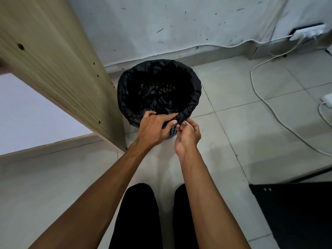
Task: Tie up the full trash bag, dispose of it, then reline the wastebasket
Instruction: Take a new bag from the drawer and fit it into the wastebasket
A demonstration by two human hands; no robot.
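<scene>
A wastebasket (172, 131) is seen standing on the tiled floor (242, 126), just beside a tall wooden panel (59, 69) and near the marked white wall (179, 24). The wastebasket is lined with a black trash bag (158, 90), and the bag's edge is folded down over the rim all the way round. Only a small grey part of the wastebasket, with little holes in it, can be seen under the bag at the near side. The left hand (152, 130) is laid on the near rim, and the bag's folded edge is held between its thumb and its fingers, so the grip is closed on the bag. The right hand (188, 135) is held just beside it, with fingers curled and fingertips pinched together at the bag's edge; the grip is narrow, but whether the bag is truly caught in it cannot be told. Both bare arms are stretched forward, and two legs in black trousers (140, 216) are seen below. White cables (265, 97) are laid across the floor on the right, and a white power strip (305, 33) is seen against the wall. A dark object (296, 212) is seen at the lower right corner.
</scene>
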